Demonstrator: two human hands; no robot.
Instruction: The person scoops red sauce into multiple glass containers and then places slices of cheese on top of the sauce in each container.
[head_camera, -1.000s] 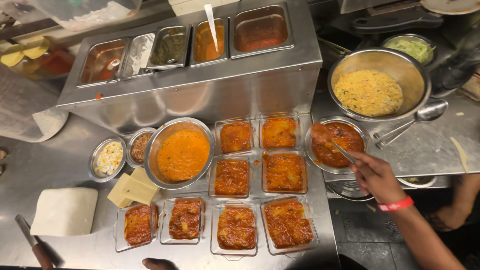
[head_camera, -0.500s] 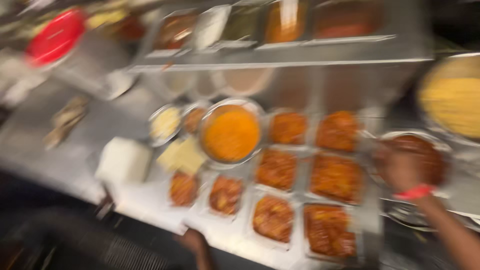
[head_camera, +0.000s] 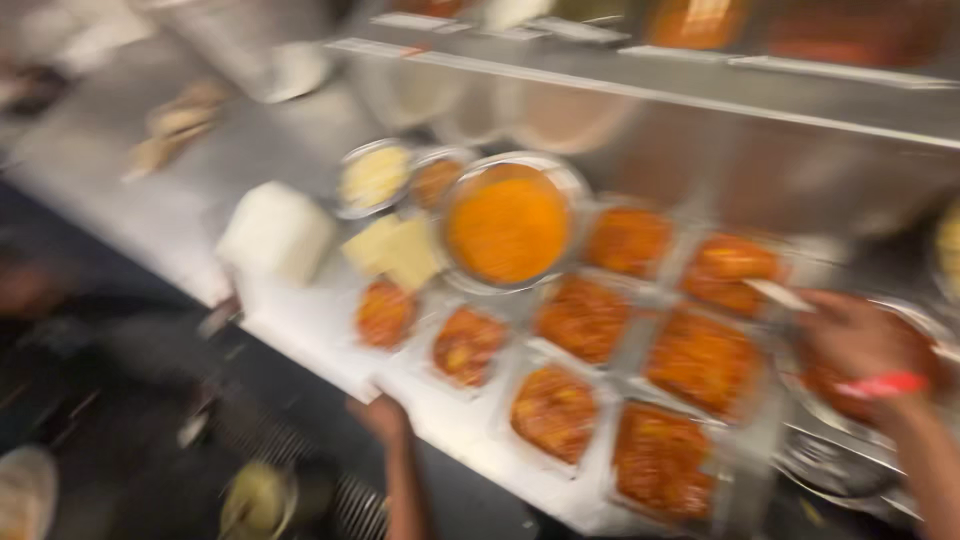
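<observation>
R hand (head_camera: 858, 338), red wristband (head_camera: 882, 385): closed on utensil handle (head_camera: 780, 295), over metal bowl (head_camera: 870, 375) of red curry. L hand (head_camera: 380, 415): resting at counter edge (head_camera: 300, 335); how far open, can't tell (blur).
Btwn the hands: clear trays of orange-red curry, approx. 8 in all, nearest (head_camera: 705, 358) just beside R hand.
Beyond the trays from L hand: 1 large bowl, orange sauce (head_camera: 508, 225); 2 small bowls (head_camera: 375, 176); yellow slices (head_camera: 395, 250); 1 white block (head_camera: 275, 232).

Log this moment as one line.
left hand: on steel counter edge | right hand: holds utensil over metal bowl of red curry | frame: blurred
</observation>
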